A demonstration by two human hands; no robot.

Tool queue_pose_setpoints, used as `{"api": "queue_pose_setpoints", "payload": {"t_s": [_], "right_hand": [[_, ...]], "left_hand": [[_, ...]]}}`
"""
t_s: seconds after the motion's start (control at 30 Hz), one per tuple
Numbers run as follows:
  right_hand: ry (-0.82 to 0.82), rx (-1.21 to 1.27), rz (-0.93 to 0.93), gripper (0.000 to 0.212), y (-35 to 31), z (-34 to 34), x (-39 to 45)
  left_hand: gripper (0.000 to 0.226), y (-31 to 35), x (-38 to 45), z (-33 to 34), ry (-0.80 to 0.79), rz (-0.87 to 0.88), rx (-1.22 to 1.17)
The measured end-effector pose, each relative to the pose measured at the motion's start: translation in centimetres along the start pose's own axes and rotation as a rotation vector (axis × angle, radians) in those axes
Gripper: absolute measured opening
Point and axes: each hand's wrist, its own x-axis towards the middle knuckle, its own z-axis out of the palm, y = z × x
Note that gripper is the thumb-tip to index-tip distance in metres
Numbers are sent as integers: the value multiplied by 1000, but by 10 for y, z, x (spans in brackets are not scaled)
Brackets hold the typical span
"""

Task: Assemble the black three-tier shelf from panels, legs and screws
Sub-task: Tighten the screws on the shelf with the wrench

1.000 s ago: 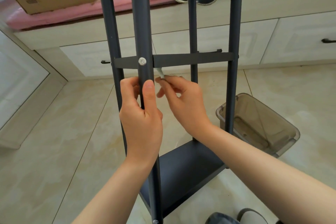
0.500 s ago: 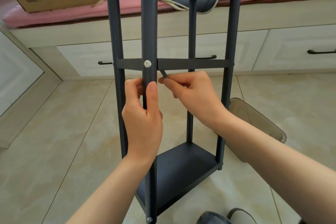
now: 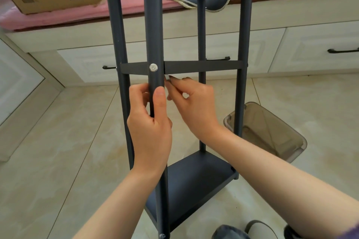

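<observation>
**Shelf stands upright, near leg in hand**

The shelf stands on the tiled floor, long axis vertical. The left hand wraps the near leg below the screw; the right hand pinches a small tool just beside it. It looks stiff and light; legs suit gripping.

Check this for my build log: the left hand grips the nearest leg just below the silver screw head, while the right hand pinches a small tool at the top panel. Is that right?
Not quite. The head view shows the right hand pinching the small tool just under the middle panel, not the top one. The rest stands: the left hand grips the nearest leg just below the silver screw head.
</observation>
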Motion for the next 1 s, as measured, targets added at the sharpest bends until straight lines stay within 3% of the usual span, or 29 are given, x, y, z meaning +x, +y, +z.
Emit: {"api": "queue_pose_setpoints", "payload": {"t_s": [0.17, 0.6, 0.77, 1.0], "right_hand": [[117, -19, -54, 7, 6, 24, -1], [116, 95, 12, 9, 10, 40, 3], [41, 138, 53, 11, 5, 31, 0], [-194, 63, 221, 17, -3, -16, -13]], "left_hand": [[10, -3, 2, -2, 0, 7, 12], [10, -6, 3, -3, -3, 10, 3], [10, -9, 4, -7, -14, 20, -15], [11, -13, 2, -18, -9, 6, -22]]}}
